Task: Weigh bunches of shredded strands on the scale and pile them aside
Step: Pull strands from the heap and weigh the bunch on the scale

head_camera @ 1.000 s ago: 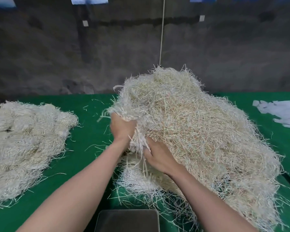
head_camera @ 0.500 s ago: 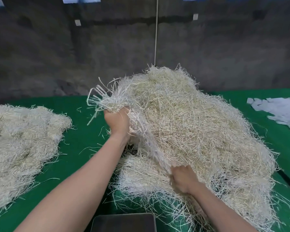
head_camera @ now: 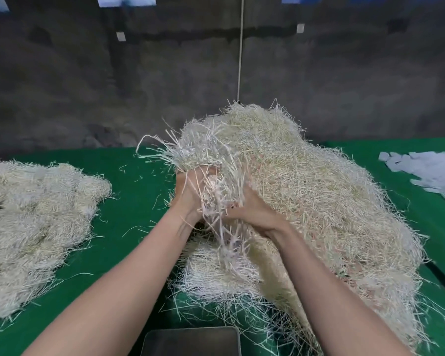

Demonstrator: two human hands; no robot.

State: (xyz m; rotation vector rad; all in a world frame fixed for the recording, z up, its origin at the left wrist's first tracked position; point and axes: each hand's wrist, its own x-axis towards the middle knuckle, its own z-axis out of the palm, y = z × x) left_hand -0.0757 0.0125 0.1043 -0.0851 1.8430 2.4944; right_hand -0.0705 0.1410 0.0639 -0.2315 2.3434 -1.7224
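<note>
A big heap of pale shredded strands (head_camera: 319, 201) fills the middle and right of the green table (head_camera: 139, 181). At its left edge, my left hand (head_camera: 190, 196) grips a bunch of strands (head_camera: 211, 160) whose ends fan out above the fist. My right hand (head_camera: 252, 209) is up against the same bunch, fingers curled round its lower part; loose strands hang blurred between the wrists. The scale's dark pan (head_camera: 190, 341) lies at the bottom edge, bare, below my forearms. A lower pile of strands (head_camera: 31, 222) spreads on the left.
White paper slips (head_camera: 429, 173) lie at the right edge of the table. A dark wall (head_camera: 88, 86) closes the back, with a thin cord (head_camera: 240, 47) hanging down it. Stray strands litter the green cloth between the two piles.
My right hand has moved up from the lower end of the bunch to meet my left hand. The bunch is now gathered between both hands, lifted slightly off the heap.
</note>
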